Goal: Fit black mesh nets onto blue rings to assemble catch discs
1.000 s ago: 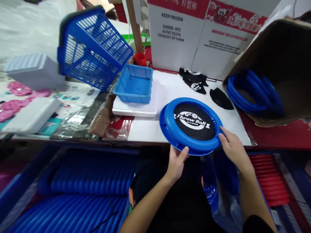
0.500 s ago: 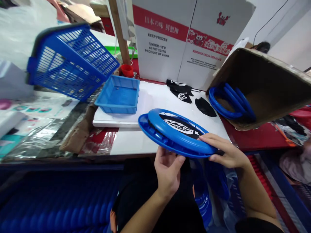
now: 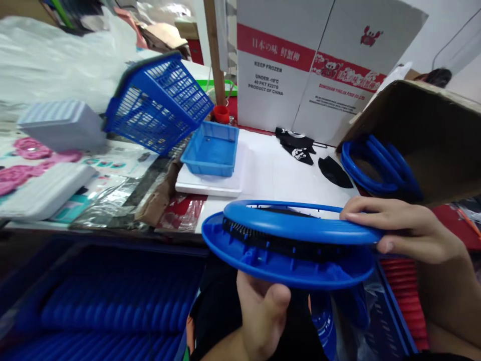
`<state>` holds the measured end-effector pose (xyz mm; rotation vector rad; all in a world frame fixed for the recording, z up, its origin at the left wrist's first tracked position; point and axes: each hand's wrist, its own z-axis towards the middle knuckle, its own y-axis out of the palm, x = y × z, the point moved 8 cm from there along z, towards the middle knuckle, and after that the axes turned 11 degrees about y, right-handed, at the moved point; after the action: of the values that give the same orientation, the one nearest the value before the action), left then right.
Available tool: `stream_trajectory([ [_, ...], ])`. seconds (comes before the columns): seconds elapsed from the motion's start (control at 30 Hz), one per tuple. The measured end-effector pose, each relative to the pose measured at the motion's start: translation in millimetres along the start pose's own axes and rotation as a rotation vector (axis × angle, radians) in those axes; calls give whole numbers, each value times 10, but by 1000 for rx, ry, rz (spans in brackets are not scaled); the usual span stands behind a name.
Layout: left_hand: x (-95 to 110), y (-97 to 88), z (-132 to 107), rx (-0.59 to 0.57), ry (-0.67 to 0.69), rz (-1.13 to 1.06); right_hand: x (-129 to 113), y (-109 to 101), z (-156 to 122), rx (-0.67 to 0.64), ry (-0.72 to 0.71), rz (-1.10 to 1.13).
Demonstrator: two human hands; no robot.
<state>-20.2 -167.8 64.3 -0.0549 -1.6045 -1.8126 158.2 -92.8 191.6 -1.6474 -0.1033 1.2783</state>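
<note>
A blue plastic ring [image 3: 293, 224] lies tilted over a second blue ring [image 3: 270, 263], with black fabric [image 3: 255, 235] showing in the gap between them. My left hand [image 3: 259, 311] grips the lower ring from underneath, thumb toward me, fingertips hidden below it. At the right end my right hand [image 3: 406, 225] pinches the upper ring between thumb and fingers. On the white board behind lie black fabric pieces with white print [image 3: 296, 148] and a plain black piece [image 3: 334, 171].
An open carton [image 3: 432, 115] on the right holds several blue rings [image 3: 376, 165]. A light blue tray [image 3: 212, 150] and a tilted blue basket [image 3: 158, 105] stand left. Stacked blue rings [image 3: 112, 311] fill the space below the table. A large white carton [image 3: 281, 65] stands behind.
Both rings have come nearer to me and the gap between them has widened, showing the black fabric's edge. The right hand has moved right with the upper ring. The view has shifted left.
</note>
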Motion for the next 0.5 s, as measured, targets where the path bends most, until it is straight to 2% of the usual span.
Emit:
stream_trajectory([
  [0.07,27,-63,-27,5,-32,-20,-23,21,-19,84,-13,9],
  [0.2,19,-16,-54,-128,-117,-52,-142,215,-41,113,-81,40],
  [0.33,14,-44,-53,-142,-115,-8,-226,366,-44,178,34,-8],
  [0.5,-20,-159,-138,-162,-128,61,-319,482,-106,124,157,5],
])
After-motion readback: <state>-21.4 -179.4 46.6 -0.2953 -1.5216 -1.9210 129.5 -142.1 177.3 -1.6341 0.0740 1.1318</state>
